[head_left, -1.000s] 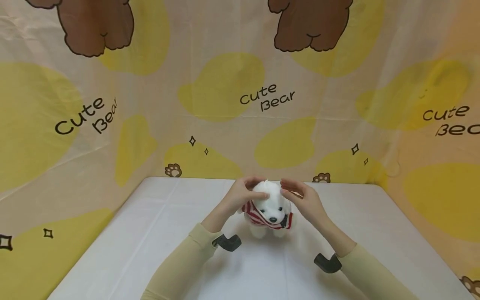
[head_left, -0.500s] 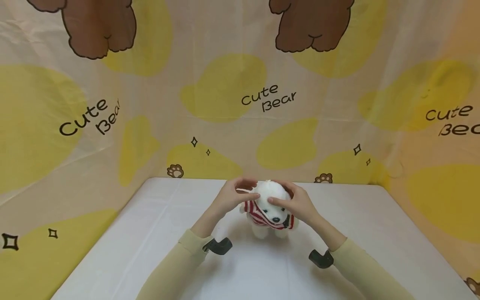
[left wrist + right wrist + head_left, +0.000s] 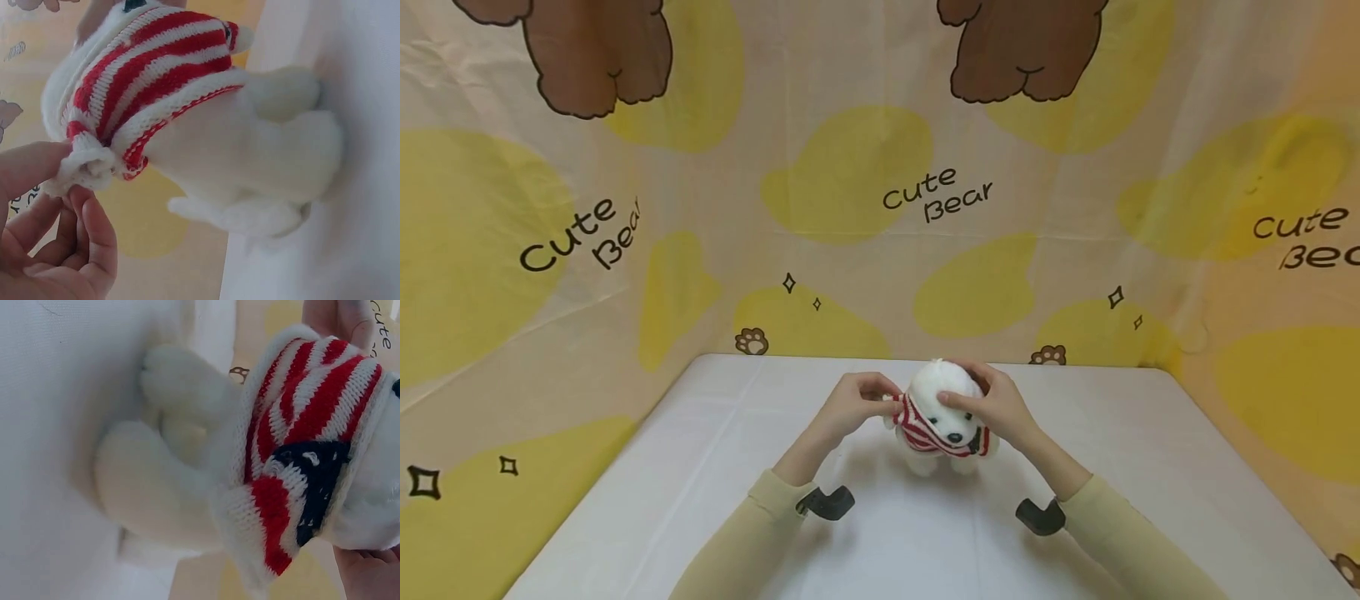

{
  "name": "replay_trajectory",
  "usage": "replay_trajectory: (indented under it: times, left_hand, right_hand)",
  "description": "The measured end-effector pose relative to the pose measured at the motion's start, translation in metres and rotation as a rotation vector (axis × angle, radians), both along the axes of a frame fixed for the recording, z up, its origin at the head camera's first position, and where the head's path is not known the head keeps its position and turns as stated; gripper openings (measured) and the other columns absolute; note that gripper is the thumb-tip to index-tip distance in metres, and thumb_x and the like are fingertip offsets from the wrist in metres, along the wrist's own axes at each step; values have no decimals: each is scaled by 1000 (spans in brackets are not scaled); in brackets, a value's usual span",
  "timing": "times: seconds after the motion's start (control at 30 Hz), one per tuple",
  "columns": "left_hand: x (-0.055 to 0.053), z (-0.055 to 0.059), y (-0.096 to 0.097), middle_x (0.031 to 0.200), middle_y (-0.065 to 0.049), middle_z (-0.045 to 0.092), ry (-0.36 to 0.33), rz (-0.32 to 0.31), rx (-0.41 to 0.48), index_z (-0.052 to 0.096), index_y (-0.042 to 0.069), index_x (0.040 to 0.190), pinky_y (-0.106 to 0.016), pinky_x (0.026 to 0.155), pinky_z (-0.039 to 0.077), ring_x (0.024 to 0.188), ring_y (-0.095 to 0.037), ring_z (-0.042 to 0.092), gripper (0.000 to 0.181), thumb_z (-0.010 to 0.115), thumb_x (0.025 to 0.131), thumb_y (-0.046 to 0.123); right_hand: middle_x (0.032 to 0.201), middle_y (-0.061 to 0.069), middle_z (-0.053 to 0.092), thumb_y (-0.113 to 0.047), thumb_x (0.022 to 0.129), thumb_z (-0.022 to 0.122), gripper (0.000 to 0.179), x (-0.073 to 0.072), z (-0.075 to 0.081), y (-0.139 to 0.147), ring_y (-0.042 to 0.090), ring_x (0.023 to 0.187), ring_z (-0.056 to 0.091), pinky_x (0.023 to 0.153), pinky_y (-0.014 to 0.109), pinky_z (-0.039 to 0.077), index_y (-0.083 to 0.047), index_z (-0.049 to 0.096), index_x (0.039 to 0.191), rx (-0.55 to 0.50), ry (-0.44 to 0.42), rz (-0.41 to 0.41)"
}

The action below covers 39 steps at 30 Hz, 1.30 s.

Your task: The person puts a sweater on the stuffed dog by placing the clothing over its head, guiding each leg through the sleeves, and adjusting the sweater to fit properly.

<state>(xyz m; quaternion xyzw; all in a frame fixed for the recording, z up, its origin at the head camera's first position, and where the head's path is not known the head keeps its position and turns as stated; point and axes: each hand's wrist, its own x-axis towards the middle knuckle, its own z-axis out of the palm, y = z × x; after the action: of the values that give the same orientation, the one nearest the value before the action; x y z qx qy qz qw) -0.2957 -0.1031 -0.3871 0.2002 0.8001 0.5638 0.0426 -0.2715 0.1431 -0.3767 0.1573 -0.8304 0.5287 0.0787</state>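
A white plush dog [image 3: 945, 388] stands on the table in a red-and-white striped knitted sweater [image 3: 156, 65], which has a navy patch [image 3: 312, 481] on its front. My left hand [image 3: 850, 406] is at the dog's side. Its thumb and fingers pinch a bunched white knit end [image 3: 90, 167] of the sweater. My right hand [image 3: 1003, 408] holds the dog's head, thumb across the forehead above the eye. Its other fingers are mostly hidden behind the head. In the right wrist view only part of the right hand [image 3: 370, 575] shows below the head.
The white tabletop [image 3: 700, 467] stretches out around the dog. A patterned cloth backdrop [image 3: 842, 175] encloses the table at the back and both sides. A black curved piece is fixed at each cuff, the left piece [image 3: 829, 503] and the right piece [image 3: 1041, 517].
My left hand has moved from the head down and left to the sweater's knit end. My right hand has come in from beside the head to hold it. The dog has barely shifted.
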Motion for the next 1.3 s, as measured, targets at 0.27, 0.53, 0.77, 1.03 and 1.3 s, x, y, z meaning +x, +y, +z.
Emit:
replay_trajectory:
  times: [0.27,0.53,0.77,1.03,1.3]
  left_hand:
    - [-4,-2,-8,76,1,67,-67,-22,-29,71,8,85,-35,73,51,71,-14,59,11,76,76,13]
    - [-9,-4,-18,76,1,69,-91,-113,-68,72,6,84,-33,72,51,75,-17,60,9,72,77,10]
    - [-11,-6,-19,73,2,68,-105,-96,-117,72,4,82,-34,70,50,72,-16,58,8,72,76,9]
    - [-12,-9,-13,73,-1,67,-95,-1,-195,71,7,78,-31,66,49,72,-16,57,9,75,74,14]
    - [-12,-18,2,70,0,66,-90,65,-254,71,9,74,-34,63,52,66,-15,56,4,74,72,11]
  right_hand:
    - [121,12,63,-26,76,80,53,1,-2,-4,28,107,59,85,43,53,-12,61,123,-31,11,-24]
    - [121,11,63,-24,75,80,51,3,-3,-5,27,106,60,84,43,53,-13,63,121,-33,36,-17]
    - [118,11,65,-20,72,82,50,4,-5,-6,26,104,60,84,42,52,-11,64,119,-59,35,-12]
    - [118,17,64,-7,74,79,49,7,-6,-8,30,104,61,84,42,51,-3,62,120,-57,62,-3]
    - [118,11,65,-17,73,81,51,7,-3,-7,25,105,60,86,40,51,-9,62,121,-40,50,-17]
